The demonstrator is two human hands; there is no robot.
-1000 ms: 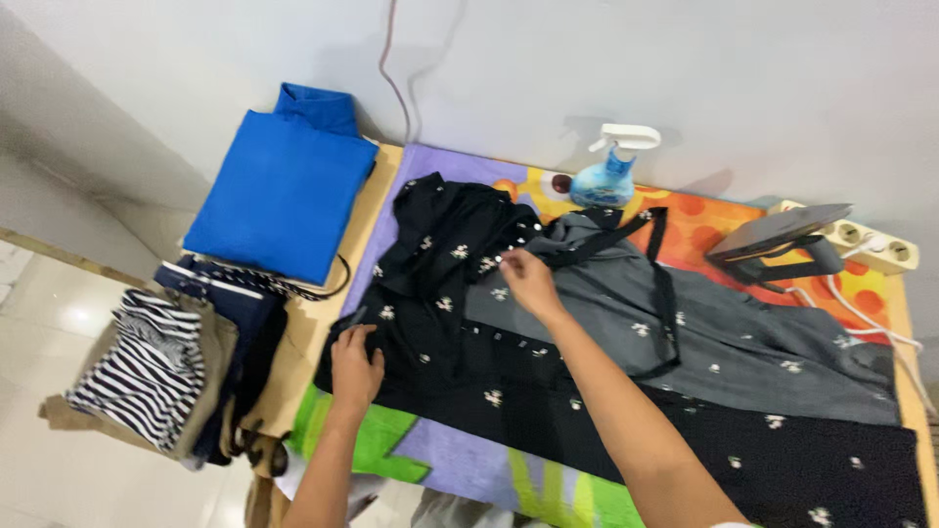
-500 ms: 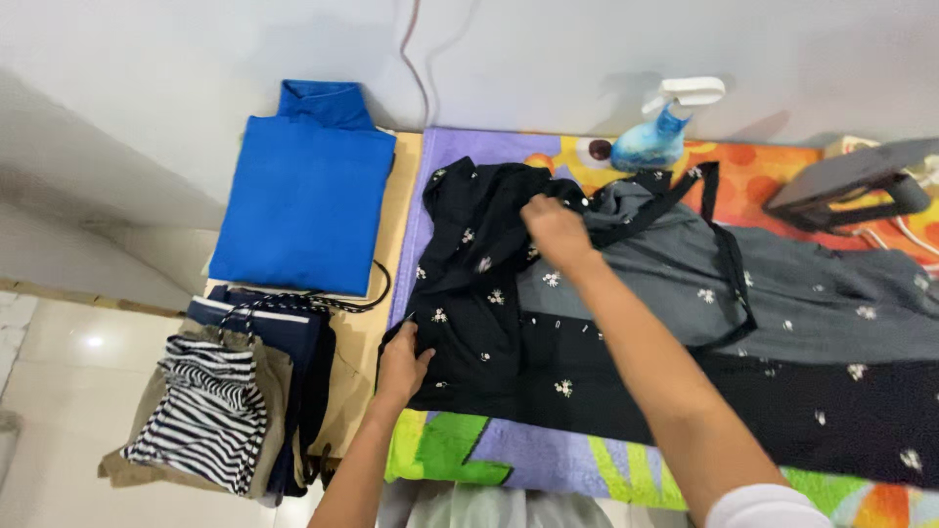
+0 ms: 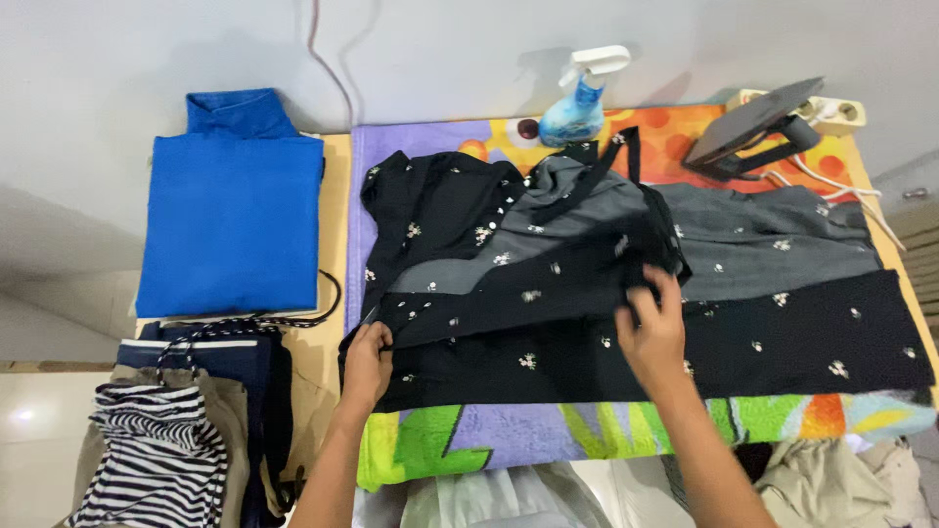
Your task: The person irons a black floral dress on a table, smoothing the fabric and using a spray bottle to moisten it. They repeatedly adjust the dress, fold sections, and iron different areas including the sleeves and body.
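You were mid-fold on the black floral dress (image 3: 548, 323), left hand (image 3: 367, 364) pinching its corner, right hand (image 3: 652, 328) gripping the waist fold, which likely next needed smoothing flat.

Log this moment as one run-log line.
left hand: grips black floral garment edge | right hand: pinches its strap | nearby: iron, spray bottle

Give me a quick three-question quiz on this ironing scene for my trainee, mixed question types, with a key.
1. True or false: the left hand rests on the black garment near its left edge.
2. Which lies nearest the spray bottle: A) striped top, B) iron, C) blue shirt?
3. What is the right hand gripping?

Key: 1. True. 2. B. 3. A fold of the black garment, near its middle.
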